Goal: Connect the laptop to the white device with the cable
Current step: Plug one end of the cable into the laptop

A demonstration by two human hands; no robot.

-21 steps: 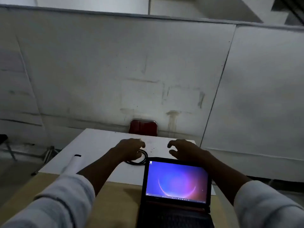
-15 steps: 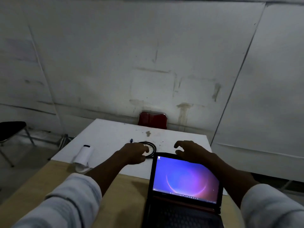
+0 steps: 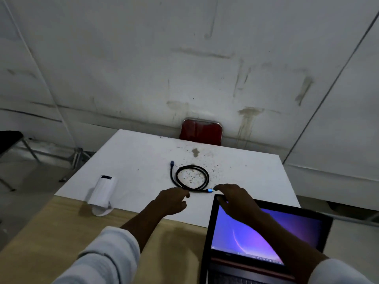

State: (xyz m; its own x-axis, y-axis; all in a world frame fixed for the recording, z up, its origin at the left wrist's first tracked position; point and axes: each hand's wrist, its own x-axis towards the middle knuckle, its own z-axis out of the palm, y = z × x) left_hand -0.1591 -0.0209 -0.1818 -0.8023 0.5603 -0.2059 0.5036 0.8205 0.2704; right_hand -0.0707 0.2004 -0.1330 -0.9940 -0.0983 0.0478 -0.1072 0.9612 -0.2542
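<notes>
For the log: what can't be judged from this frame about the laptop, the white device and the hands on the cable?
Head view only:
- Laptop: ports unseen; keyboard cut off by the bottom edge, screen partly behind the right hand.
- White device: socket too small and dim.
- Cable: whether either the left hand or the right grips it is unclear.

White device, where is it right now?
Head view: the white device stands at the left near edge of the white board, left of the coiled black cable, clear of both hands.
</notes>
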